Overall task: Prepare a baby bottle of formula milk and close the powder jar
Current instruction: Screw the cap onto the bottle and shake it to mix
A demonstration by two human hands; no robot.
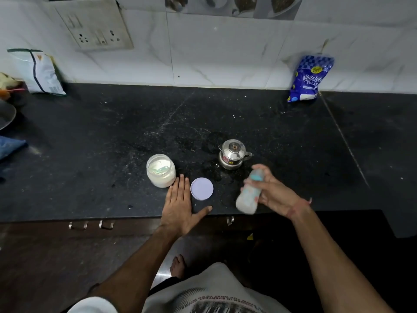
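Our right hand (274,192) grips the blurred baby bottle (248,195), tilted above the front edge of the dark surface (90,154). Our left hand (180,204) lies flat with fingers straight between the open powder jar (161,170) and its lilac lid (201,188), which sits just beside the jar.

A white printed shirt (214,292) (lettering unreadable), a red thread (301,205) round the right wrist.

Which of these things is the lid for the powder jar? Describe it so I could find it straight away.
Look at the near edge of the black counter, where the left hand lies flat. Just right of its fingers is the lid, between the open powder jar and the steel pot. It is the only flat, pale lilac disc there.
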